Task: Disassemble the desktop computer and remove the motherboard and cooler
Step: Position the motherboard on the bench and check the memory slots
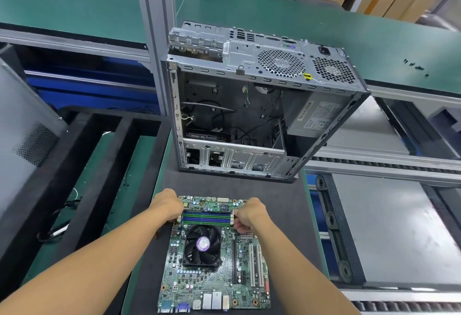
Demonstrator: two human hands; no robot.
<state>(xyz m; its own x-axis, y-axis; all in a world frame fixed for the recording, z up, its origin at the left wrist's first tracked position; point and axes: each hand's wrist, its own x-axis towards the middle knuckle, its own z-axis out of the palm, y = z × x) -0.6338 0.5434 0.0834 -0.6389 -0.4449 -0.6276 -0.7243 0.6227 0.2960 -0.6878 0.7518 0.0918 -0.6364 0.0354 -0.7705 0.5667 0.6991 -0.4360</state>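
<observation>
- Already the motherboard [224, 287] is lying outside the case [249, 50], at lower centre of the frame.
- Cooler [202, 246] is still sitting on it, awaiting removal.
- Right hand [250, 216] is pinching the RAM [207, 218] end; left hand [167, 207] is curling opposite, its hold hidden.

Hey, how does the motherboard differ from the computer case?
The motherboard lies flat near the person; the computer case stands on end farther back, open side facing them. The motherboard is green with a black cooler; the case is grey metal holding cables and a power supply. The left hand and right hand reach the motherboard's memory slots; the case is untouched. Both sit on the dark mat.
</observation>
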